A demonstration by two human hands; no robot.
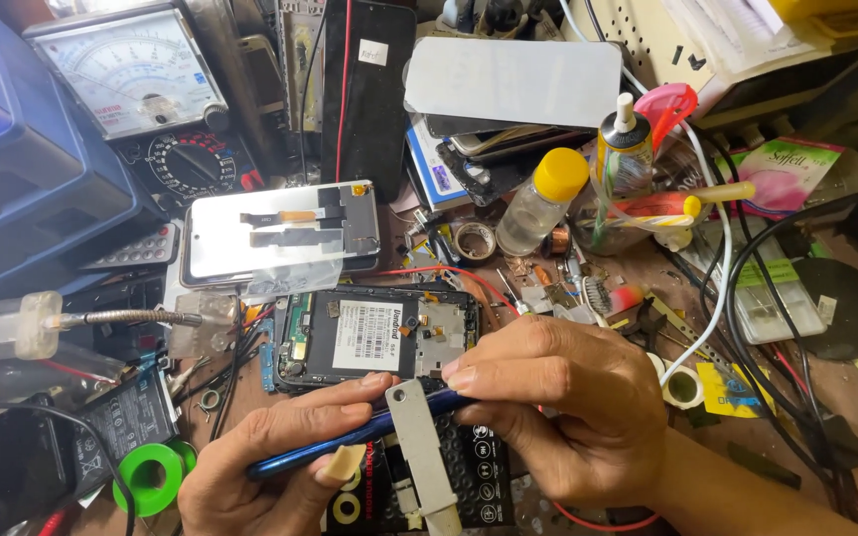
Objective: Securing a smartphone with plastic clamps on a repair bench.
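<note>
Gripping a blue phone back cover point(350, 440) edge-on, your left hand point(270, 471) cradles it from below while your right hand point(558, 402) pinches its upper end, fingers pressed together. Just behind it on the cluttered counter point(806, 397) lies the opened phone point(374, 335).

Single head-worn view, looking steeply down and forward over a cluttered table point(508, 496), close in, both hands low in the frame nearest the camera, left hand point(270, 467), right hand point(558, 407), meter point(131, 69) at the far top edge, no second view
</note>
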